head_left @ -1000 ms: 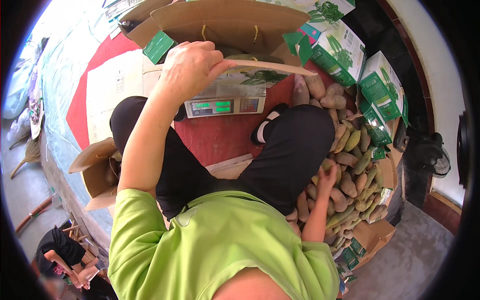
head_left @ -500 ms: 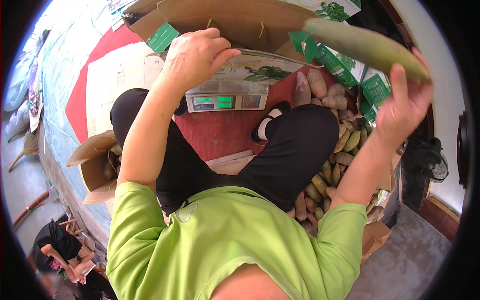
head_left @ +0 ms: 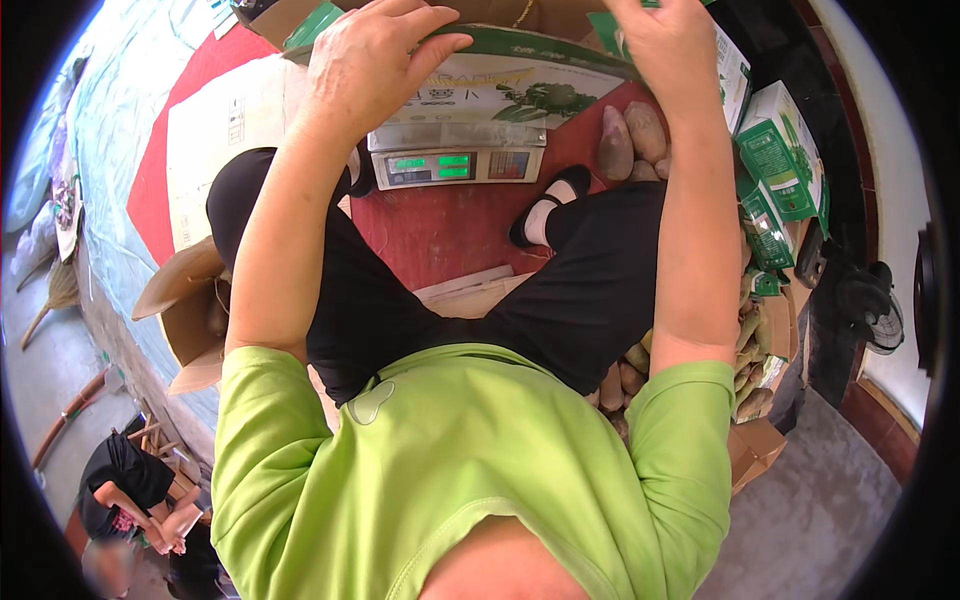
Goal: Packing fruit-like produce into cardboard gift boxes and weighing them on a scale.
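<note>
An open carton (head_left: 560, 85) with a white printed front panel and a green top edge rests on the pan of a digital scale (head_left: 482, 168) with a green lit display. My left hand (head_left: 372, 65) is closed over the carton's left front edge, thumb pointing right. Above its right corner, my right hand (head_left: 682, 50) has bent fingers beside a green flap (head_left: 606, 32). The frame's upper edge cuts these fingers off, so what they hold is hidden. The long green tuber does not show here. Several pinkish tubers (head_left: 643, 130) lie right of the carton.
More tubers (head_left: 752, 345) are heaped right of my leg. Green-and-white cartons (head_left: 790, 165) stand at the right, near a black fan (head_left: 872, 305). An open brown box (head_left: 190, 315) sits on the left. Another person (head_left: 135, 490) sits at the lower left.
My right hand has moved left and up from the right side to the carton, and the long green tuber it held is out of sight. The carton's front edge now stands higher in view.
</note>
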### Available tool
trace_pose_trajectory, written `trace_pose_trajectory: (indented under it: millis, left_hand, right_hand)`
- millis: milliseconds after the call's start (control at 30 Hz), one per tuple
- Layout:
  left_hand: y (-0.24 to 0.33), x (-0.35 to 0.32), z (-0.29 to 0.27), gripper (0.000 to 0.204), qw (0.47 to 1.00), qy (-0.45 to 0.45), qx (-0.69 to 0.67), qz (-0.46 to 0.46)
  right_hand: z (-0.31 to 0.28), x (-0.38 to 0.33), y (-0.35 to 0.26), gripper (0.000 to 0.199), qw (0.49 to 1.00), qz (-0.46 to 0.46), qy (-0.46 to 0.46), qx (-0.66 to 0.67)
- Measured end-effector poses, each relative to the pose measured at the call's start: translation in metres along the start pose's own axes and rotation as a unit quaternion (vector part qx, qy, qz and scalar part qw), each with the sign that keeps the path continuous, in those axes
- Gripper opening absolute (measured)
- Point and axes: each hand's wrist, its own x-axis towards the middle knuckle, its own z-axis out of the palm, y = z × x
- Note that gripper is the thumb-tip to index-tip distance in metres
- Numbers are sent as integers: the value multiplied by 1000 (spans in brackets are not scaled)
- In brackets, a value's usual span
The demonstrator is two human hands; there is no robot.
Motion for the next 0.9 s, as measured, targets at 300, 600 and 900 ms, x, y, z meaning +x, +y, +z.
trace_pose_trajectory:
  millis: [300,600,900]
  left_hand:
    - [8,5,-3,21,1000,9,-14,26]
    - [8,6,-2,21,1000,12,-17,19]
    - [1,1,7,29,999,26,21,12]
  right_hand:
    - [-16,-34,125,29,933,273,80,223]
    - [-22,-40,141,32,924,350,4,155]
    - [-23,-40,141,32,921,355,-19,159]
